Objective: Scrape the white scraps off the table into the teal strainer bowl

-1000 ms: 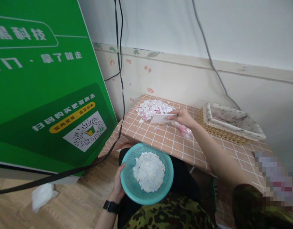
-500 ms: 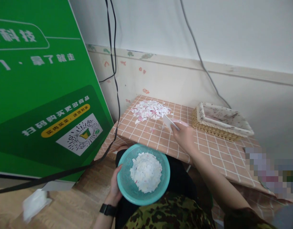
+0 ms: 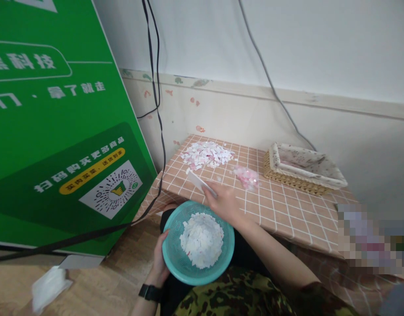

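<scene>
My left hand (image 3: 159, 258) grips the left rim of a round teal plastic colander (image 3: 171, 252), which rests on my lap against the table's edge. Inside it lies a mound of small white paper scraps (image 3: 202, 240). My right hand (image 3: 222, 202) is closed on a flat white card (image 3: 198, 181), held tilted over the table's front edge just above the colander. Beyond the card, a loose pile of white and pinkish paper scraps (image 3: 207, 154) is spread on the checked tablecloth (image 3: 281, 208). To its right sits a small pink, shiny heap (image 3: 246, 176), perhaps in clear plastic.
A wicker basket (image 3: 296, 182) with a cloth lining stands at the table's right, near the wall. On the left rises a large green panel (image 3: 57, 131). A black cable (image 3: 161, 145) hangs beside the table's left end. A white bag (image 3: 50, 285) lies on the floor.
My right hand has moved left and toward me with the card, from beside the scrap pile to the table's front edge. The pink heap now shows. My left hand stays on the colander.
</scene>
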{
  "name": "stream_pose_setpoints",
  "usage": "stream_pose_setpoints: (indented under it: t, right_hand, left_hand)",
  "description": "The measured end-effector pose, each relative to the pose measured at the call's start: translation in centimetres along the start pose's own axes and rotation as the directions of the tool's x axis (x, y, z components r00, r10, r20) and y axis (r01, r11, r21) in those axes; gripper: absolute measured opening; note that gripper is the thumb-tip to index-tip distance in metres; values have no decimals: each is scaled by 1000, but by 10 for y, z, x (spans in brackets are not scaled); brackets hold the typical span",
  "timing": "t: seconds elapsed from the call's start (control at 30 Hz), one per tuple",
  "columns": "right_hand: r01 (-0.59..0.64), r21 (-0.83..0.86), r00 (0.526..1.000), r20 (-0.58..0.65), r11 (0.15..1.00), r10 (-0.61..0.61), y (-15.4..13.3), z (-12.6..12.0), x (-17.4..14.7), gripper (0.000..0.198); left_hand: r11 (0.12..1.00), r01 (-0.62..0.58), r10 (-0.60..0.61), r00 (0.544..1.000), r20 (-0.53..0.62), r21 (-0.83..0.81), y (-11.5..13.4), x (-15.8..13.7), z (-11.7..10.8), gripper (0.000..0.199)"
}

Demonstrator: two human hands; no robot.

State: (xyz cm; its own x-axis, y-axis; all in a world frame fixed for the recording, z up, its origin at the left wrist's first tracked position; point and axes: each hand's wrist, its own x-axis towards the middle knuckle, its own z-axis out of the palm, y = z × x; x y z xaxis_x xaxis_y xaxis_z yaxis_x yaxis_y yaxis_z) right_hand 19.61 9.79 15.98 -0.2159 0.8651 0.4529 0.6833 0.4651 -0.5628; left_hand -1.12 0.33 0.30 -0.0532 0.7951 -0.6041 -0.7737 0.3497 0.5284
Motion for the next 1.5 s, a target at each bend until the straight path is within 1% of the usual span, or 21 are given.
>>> stream_pose_setpoints:
  t: [0.07,0.13,0.23,0.33,0.43,0.5,0.57,0.7,0.77,0.83,0.9,0.93,1.0,1.07,1.13,1.2,1.33,1.4,1.5]
  right_hand:
    - [-24,49,1000,17,998,23,-6,15,6,31]
    - [-108,82,994,5,991,108,-4,22,12,28]
    - [-247,143,965,-51,959,256,14,15,16,27]
    - [-323,143,929,-142,936,342,39,-5,12,28]
    - [-355,90,900,-237,930,367,63,-28,5,30]
    - [-371,62,887,-270,926,374,77,-42,1,33]
    - [-389,17,871,-318,921,374,88,-55,-1,34]
    - [-477,-36,816,-391,878,426,100,-82,-2,36]
    - [-474,-59,802,-439,878,404,103,-96,-1,38]
    - [-464,-146,792,-510,874,335,104,-109,0,38]
    - [-460,-285,810,-523,841,266,107,-117,2,37]
    - [-457,-351,829,-501,817,248,109,-118,3,36]
    - [-443,-447,868,-431,777,246,115,-116,3,35]
    - [-431,-482,888,-378,763,263,123,-109,2,34]
    - [-425,-460,893,-354,780,278,130,-103,0,32]
    - [-424,-399,889,-355,813,289,135,-101,-2,30]
    - [-419,-285,881,-359,862,309,138,-105,3,30]
    - [-404,-275,886,-355,873,298,137,-106,9,30]
    - [-362,-290,908,-325,886,264,139,-103,21,29]
  left_hand:
    - [1000,6,-6,1000,17,1,0,-1,0,18]
    - [1000,4,-4,1000,26,-1,0,-1,-2,17]
    - [1000,-6,7,1000,9,-15,-1,1,-6,17]
    - [1000,2,-2,1000,-1,-26,-2,3,-8,18]
    - [1000,21,-20,1000,10,-23,-1,2,-4,18]
    - [999,29,-28,999,17,-23,-1,1,0,19]
    - [999,28,-28,1000,14,-25,0,0,3,20]
    - [1000,12,-13,1000,-14,-11,1,1,3,18]
    - [1000,8,-8,1000,-21,0,1,1,1,17]
    - [1000,9,-9,1000,-11,6,1,0,1,17]
    - [1000,8,-8,1000,1,7,1,-1,1,17]
    - [1000,3,-3,1000,5,2,1,-1,2,17]
    - [1000,-5,5,1000,2,-11,1,-1,3,17]
    - [1000,-4,4,1000,-1,-19,1,-1,4,17]
    - [1000,3,-4,1000,-10,-15,1,-1,4,18]
    - [1000,12,-12,1000,-17,-8,1,-1,3,19]
    - [1000,31,-31,1000,0,-7,1,-1,3,21]
    - [999,37,-37,999,6,-11,1,-1,3,20]
    - [999,39,-39,999,4,-13,1,-1,3,20]
